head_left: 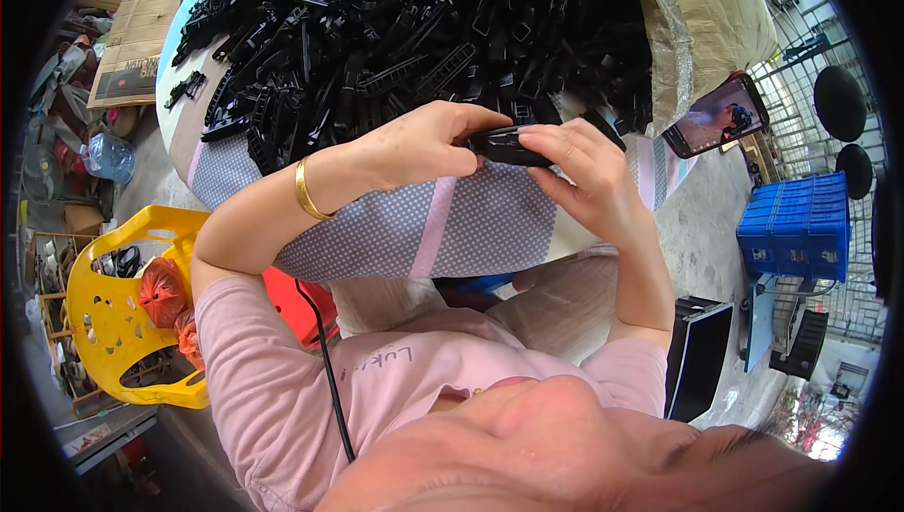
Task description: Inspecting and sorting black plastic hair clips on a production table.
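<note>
Between both hands, above the near edge of the cloth-covered table, is a glossy black plastic part, long and narrow. My left hand, with a gold bangle at its wrist, grips the part's left end. At the other end, the fingers and thumb of my right hand close on it. Its far side and what the fingertips cover are hidden. Just beyond my hands spreads a big heap of black plastic parts, many long and slotted.
An open sack and a lit phone are at the table's right. Blue crates stand on the right floor. A yellow plastic chair with red bags is at the left, below a cardboard sheet. A cable crosses my shirt.
</note>
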Tool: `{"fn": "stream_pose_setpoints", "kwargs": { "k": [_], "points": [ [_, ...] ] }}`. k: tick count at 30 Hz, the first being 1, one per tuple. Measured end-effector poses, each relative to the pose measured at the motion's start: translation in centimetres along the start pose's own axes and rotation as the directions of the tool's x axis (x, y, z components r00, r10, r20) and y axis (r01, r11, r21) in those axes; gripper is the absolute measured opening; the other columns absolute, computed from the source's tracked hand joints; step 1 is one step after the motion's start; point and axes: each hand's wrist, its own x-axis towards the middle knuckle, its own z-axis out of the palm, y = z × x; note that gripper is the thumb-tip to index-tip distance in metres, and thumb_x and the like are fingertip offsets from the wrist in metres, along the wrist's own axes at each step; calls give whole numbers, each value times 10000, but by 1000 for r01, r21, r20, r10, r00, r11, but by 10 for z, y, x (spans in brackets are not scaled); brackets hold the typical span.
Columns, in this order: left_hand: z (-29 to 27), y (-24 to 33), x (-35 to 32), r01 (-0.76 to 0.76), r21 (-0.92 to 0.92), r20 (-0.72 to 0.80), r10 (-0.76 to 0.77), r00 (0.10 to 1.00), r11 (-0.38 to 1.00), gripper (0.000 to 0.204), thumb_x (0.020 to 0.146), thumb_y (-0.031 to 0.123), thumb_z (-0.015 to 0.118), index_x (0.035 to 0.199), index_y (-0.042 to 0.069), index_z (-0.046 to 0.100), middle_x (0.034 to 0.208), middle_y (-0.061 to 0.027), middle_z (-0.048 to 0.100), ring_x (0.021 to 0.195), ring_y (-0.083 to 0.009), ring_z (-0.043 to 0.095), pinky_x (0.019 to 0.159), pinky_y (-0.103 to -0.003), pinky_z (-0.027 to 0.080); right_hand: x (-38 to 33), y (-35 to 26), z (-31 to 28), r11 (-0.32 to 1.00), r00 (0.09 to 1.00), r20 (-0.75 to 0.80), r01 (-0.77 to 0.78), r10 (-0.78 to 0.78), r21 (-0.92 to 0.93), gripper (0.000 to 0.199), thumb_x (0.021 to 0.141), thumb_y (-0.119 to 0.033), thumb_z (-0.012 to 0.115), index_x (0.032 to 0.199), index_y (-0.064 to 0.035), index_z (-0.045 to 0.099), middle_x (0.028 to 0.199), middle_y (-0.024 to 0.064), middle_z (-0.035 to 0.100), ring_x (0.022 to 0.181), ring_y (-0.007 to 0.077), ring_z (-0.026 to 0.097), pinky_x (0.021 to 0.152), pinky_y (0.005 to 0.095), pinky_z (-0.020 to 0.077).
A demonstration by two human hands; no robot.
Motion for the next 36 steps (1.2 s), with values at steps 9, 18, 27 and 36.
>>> {"fn": "stream_pose_setpoints", "kwargs": {
  "k": [9, 18, 27, 36],
  "points": [
    [7, 14, -10, -50, 450, -82, 97, 992, 892, 519, 772, 48, 674, 1258, -21, 505, 999, -141, 660, 854, -148, 623, 757, -268, 505, 1, -22, 12, 987, 995, -93, -52, 38, -151, 489, 632, -23, 749, 1098, -6, 600, 1039, 139, 644, 843, 313, 594, 757, 379, 490],
    [16, 6, -15, -328, 717, 47, 427, 903, 615, 432, 683, 46, 727, 1090, -11, 593, 848, -147, 609, 780, -288, 575, 673, -353, 491, -5, -24, 13, 952, 954, -33, -300, 298, -67, 421, 582, -120, 792, 951, -18, 619, 889, 129, 631, 824, 304, 591, 738, 369, 457],
    [14, 3, -5, -454, 688, 230, 423, 876, 566, 385, 724, 130, 722, 1068, 4, 604, 902, -118, 619, 807, -280, 539, 722, -377, 477, -20, -20, 13, 958, 961, -42, -277, 274, -78, 327, 592, -141, 802, 839, -11, 634, 730, 97, 616, 673, 273, 587, 625, 354, 446],
    [8, 3, 23, -372, 764, 227, 320, 920, 528, 324, 866, 233, 598, 1092, 1, 585, 979, -141, 537, 867, -306, 567, 780, -377, 482, -30, 13, -23, 828, 896, -188, -444, 403, -343, 333, 729, -185, 742, 988, -1, 642, 916, 131, 648, 732, 253, 610, 664, 332, 488]
  ]
}}
